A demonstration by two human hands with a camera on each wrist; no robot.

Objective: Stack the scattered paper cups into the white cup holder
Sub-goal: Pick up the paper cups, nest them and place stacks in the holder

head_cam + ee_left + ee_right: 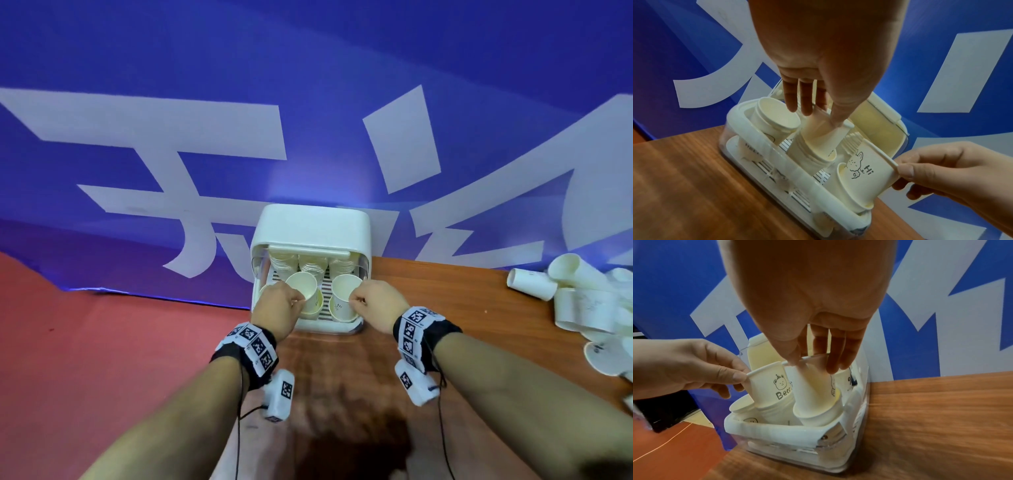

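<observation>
Hands [281, 303] [375, 301] pinching cup rims [301, 282]

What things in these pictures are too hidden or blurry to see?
- Head view: the heap of scattered white paper cups is cut off by the right edge.
- Left wrist view: print on the low cups is blurred behind the white plastic cup holder front bar.
- Right wrist view: the right hand hides the holder's back.

The paper cups [346, 294] look matt, cream-white, with thin rolled rims. The cup holder [313, 224] is smooth white plastic with a faint sheen; its lower walls [859, 402] are clear plastic. The surface [428, 301] is wood-grained brown with a soft gloss. At twelve o'clock a blue banner [308, 68] looks smooth, slightly shiny.
</observation>
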